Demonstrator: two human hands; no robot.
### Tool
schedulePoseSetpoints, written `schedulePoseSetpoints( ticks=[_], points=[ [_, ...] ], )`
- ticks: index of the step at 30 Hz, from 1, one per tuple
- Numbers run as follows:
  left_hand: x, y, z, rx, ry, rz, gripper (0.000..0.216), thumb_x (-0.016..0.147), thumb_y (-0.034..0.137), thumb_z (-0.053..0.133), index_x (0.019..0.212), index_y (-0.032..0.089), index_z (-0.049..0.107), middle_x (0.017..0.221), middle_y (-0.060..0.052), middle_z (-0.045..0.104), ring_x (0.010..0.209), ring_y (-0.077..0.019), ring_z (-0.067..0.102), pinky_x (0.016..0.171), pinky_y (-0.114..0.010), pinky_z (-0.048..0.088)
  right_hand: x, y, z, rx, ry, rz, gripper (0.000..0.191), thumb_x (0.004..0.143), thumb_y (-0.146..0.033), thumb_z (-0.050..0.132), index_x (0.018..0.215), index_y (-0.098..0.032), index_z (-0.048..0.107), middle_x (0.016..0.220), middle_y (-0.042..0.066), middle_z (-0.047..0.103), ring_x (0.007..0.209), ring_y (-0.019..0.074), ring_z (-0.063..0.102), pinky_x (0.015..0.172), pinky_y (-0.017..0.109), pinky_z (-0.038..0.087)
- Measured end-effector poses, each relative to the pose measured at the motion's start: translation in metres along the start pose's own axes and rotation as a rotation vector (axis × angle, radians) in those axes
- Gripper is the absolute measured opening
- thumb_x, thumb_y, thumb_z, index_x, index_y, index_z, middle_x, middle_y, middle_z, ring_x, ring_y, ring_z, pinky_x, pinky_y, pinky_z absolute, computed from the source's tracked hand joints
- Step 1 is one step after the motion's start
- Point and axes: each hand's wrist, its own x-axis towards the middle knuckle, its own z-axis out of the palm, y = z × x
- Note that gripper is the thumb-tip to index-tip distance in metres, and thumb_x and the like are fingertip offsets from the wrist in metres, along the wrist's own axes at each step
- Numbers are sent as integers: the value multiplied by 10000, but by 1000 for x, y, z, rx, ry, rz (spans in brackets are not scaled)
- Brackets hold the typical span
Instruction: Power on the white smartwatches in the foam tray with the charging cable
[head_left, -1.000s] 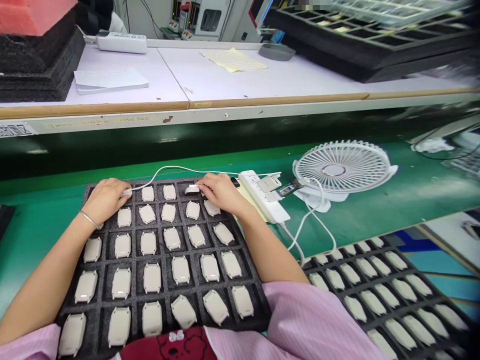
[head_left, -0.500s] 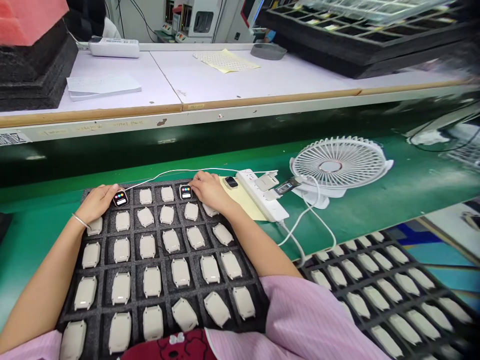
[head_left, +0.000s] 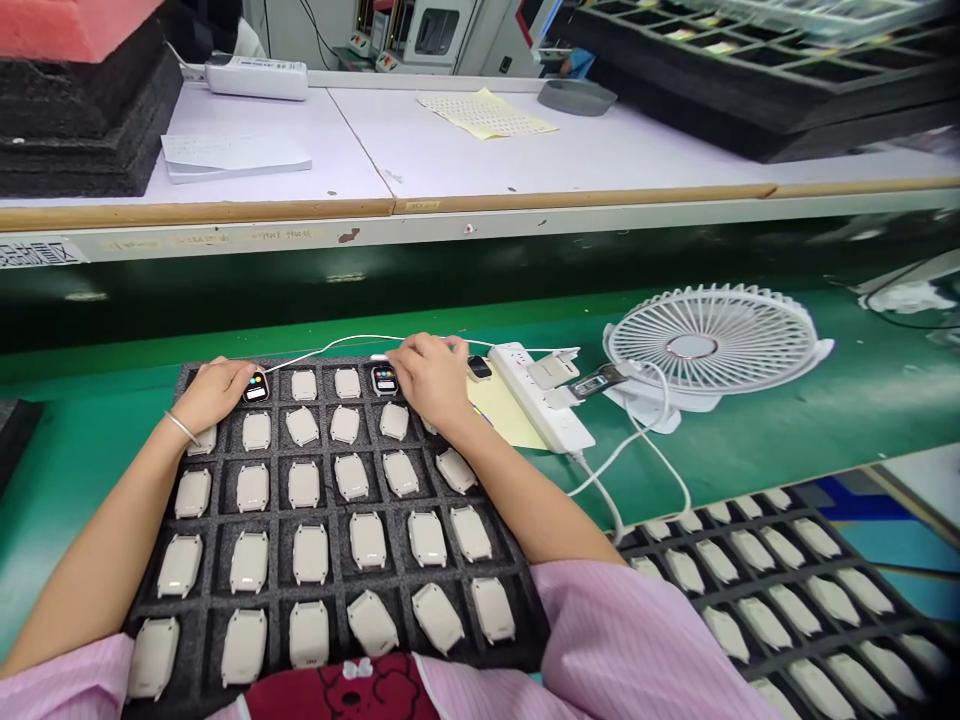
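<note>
A black foam tray lies in front of me, with several white watch bodies face down in its cells. My left hand rests at the tray's far left corner, fingers curled round a watch whose lit screen faces up. My right hand sits at the far right of the tray, fingers bent beside a second lit watch; I cannot make out whether it grips it. A third watch lies on a yellow sheet just right of that hand.
A white power strip with plugs and cables lies right of the tray, and a white fan beyond it. Another black tray of white bodies sits at lower right. A raised white bench with papers and stacked trays runs behind.
A second ago both hands held white bodies face down in the far row. Those two watches now lie face up with lit screens, and my right hand has shifted slightly right.
</note>
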Motion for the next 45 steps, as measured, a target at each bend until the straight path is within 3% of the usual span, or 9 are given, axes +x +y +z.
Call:
schedulePoseSetpoints(
  ticks=[4, 8, 17, 21, 25, 33, 36, 39, 45],
  points=[
    [0, 0, 1, 23, -7, 13, 672, 967, 519, 211, 1155, 168, 752, 1198, -156, 747, 1089, -358, 639, 1017, -508, 478, -2, -16, 3, 42, -132, -259, 263, 1046, -184, 502, 1036, -217, 762, 994, 71, 713, 930, 232, 582, 1024, 447, 202],
    [-2, 2, 4, 28, -19, -5, 644, 983, 495, 204, 1106, 169, 746, 1208, -155, 741, 1112, -352, 627, 1040, -509, 464, -6, -19, 5, 4, -215, -354, 284, 1027, -143, 476, 999, -177, 756, 946, 89, 706, 939, 243, 589, 1063, 454, 187],
    [10, 10, -17, 14, -89, -63, 377, 961, 382, 435, 1019, 231, 776, 1047, -71, 786, 1024, -308, 688, 910, -392, 505, 29, -26, 0, 71, -453, -69, 305, 1030, -143, 464, 1129, -184, 750, 1109, 130, 690, 1098, 279, 601, 1005, 452, 278],
    [19, 27, -25, 18, 18, -123, 260, 918, 291, 563, 1029, 227, 789, 989, -58, 786, 977, -283, 714, 891, -362, 503, 33, -38, 11, 31, -415, -55, 318, 1033, -135, 456, 1133, -159, 757, 1142, 164, 645, 1116, 296, 567, 1030, 466, 270],
    [17, 59, -5, -1, -9, 3, 173, 918, 280, 648, 1004, 248, 795, 1063, -22, 778, 1003, -228, 699, 903, -318, 505, 23, -45, 16, 13, -359, -24, 345, 1054, -130, 418, 1137, -135, 753, 1190, 177, 612, 1113, 294, 538, 1079, 479, 227],
    [8, 93, 16, 246, -9, 110, 143, 888, 235, 704, 1015, 240, 769, 1119, -95, 749, 1128, -345, 598, 1031, -534, 363, 21, -41, 15, 62, -322, 12, 298, 1068, -169, 470, 1114, -156, 765, 1201, 145, 619, 1121, 277, 531, 1082, 458, 233],
    [13, 94, 12, 305, 3, 162, 196, 830, 207, 755, 1026, 206, 746, 1139, -142, 733, 1199, -373, 560, 1118, -560, 298, 22, -40, 15, 84, -316, 21, 292, 1068, -166, 480, 1110, -154, 769, 1204, 147, 624, 1132, 280, 537, 1080, 466, 246],
    [22, 87, 7, 281, -13, 165, 207, 827, 256, 740, 1022, 186, 736, 1036, -142, 749, 1124, -357, 618, 1083, -498, 380, 22, -39, 16, 99, -313, 26, 270, 1055, -155, 508, 1116, -150, 771, 1209, 151, 625, 1142, 285, 541, 1085, 477, 251],
    [30, 55, -2, 95, -67, 85, 457, 1019, 427, 350, 1150, 189, 718, 1100, -78, 773, 989, -249, 705, 859, -325, 519, 22, -36, 19, 125, -298, 12, 261, 1043, -143, 520, 1106, -154, 773, 1183, 140, 629, 1133, 271, 548, 1087, 468, 247]
  ],
)
